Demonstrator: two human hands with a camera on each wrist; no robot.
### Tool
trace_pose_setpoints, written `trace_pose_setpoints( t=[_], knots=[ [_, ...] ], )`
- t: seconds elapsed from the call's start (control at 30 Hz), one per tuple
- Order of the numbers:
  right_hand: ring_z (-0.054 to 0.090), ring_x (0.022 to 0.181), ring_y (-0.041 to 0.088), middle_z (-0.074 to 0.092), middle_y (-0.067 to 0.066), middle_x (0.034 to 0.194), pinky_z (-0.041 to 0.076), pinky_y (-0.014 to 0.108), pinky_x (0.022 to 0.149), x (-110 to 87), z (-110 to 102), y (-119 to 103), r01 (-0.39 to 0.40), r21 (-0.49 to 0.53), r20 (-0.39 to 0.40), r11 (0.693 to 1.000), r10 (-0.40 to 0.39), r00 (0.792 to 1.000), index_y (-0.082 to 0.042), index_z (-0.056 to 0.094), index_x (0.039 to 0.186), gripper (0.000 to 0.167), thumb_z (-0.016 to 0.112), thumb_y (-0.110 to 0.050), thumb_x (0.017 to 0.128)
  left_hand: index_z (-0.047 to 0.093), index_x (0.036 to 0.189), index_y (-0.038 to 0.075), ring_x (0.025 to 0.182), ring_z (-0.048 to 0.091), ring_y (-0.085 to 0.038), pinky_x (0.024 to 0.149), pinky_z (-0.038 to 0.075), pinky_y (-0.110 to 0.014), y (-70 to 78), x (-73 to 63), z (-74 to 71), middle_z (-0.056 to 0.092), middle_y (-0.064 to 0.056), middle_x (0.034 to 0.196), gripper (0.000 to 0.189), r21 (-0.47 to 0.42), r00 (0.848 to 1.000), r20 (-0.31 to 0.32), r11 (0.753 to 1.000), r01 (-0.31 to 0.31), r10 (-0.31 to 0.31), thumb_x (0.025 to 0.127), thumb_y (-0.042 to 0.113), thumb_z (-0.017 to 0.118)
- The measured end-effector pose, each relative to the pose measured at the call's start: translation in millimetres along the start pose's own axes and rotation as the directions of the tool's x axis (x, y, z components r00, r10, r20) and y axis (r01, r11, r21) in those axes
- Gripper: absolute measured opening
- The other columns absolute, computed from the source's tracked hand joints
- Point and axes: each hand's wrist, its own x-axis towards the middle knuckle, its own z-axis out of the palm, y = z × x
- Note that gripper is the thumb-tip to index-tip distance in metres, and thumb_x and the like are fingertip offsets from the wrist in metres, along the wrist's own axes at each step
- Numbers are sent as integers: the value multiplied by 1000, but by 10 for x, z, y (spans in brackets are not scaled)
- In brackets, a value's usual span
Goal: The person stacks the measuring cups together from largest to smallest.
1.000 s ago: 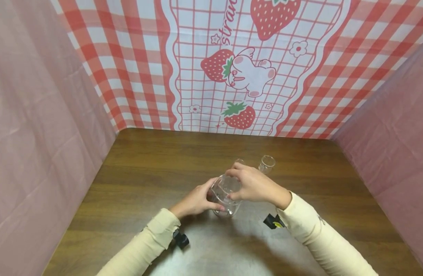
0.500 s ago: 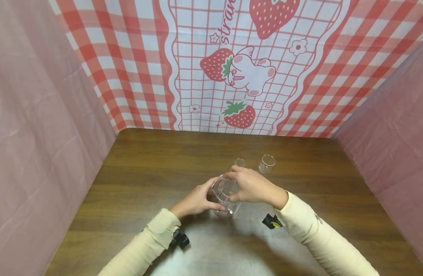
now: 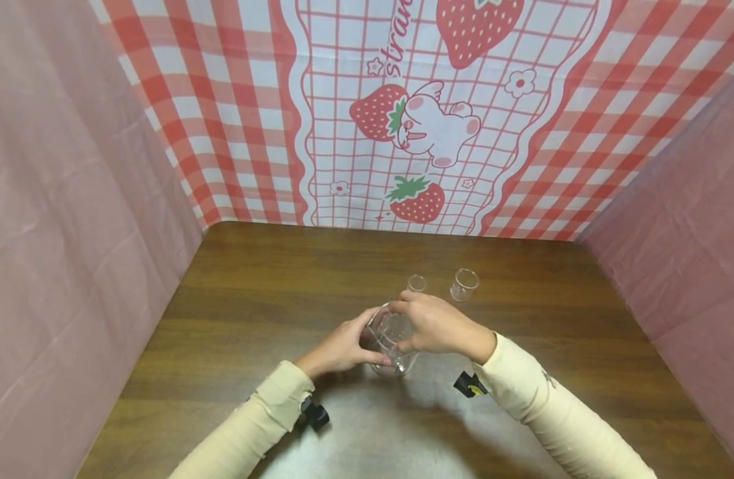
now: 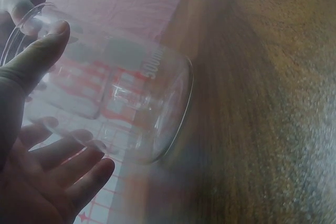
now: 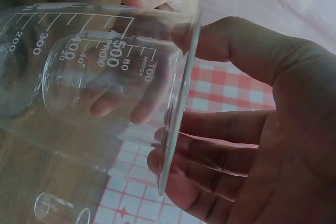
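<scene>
Tabletop (image 3: 253, 279), side edges (image 3: 145, 346) well away, fingers (image 5: 226, 125) holding nested beakers (image 5: 79, 90)

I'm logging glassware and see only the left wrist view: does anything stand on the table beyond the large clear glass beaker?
Observer: Yes, the head view shows a small clear glass vessel on the brown wooden table, a narrower clear glass vessel to its left.
Operator: And the highest number on the smaller clear glass beaker inside the large beaker?
Observer: It is 100, in white, readable in the right wrist view.
</scene>
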Motion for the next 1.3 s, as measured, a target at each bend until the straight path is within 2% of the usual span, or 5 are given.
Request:
trace_pose_setpoints(
  t=[0.2,0.4,0.77,1.13,1.3],
  knots=[
    [58,75,13,62,2,92,56,33,70,7,-2,-17,13,-17,10,1000,-13,1000,-8,69,115,63,89,-34,62,34,150,15,112,64,-34,100,51,-49,0,-5,2,59,-18,135,93,1,1000,3,1000,1,-1,74,32,85],
    [64,80,19,64,3,96,58,37,73,34,9,-14,34,-34,18,999,-34,999,-9,69,116,61,88,-32,62,34,150,16,114,63,-35,100,51,-50,-6,0,-4,58,-17,137,92,-3,1000,8,1000,3,-3,74,33,84],
    [68,93,27,70,9,107,59,43,81,100,33,-35,23,-60,98,998,-17,995,-6,70,113,58,88,-33,65,35,149,16,114,63,-36,102,49,-51,-21,1,-8,54,-17,142,92,-4,1000,16,1000,-2,2,74,34,84],
    [70,83,25,72,4,102,60,41,69,129,84,-85,25,-143,100,989,-10,995,-12,71,104,52,88,-40,62,35,149,16,117,62,-36,103,49,-50,1,-3,-24,57,-15,139,91,-3,1000,25,1000,5,-5,75,33,84],
    [69,80,23,72,2,96,60,40,67,153,130,-94,21,-173,105,985,-3,994,-13,71,100,51,88,-41,61,35,149,14,117,62,-33,103,48,-49,-20,0,-18,56,-15,140,91,3,1000,15,1000,-20,20,74,33,85]
  ],
)
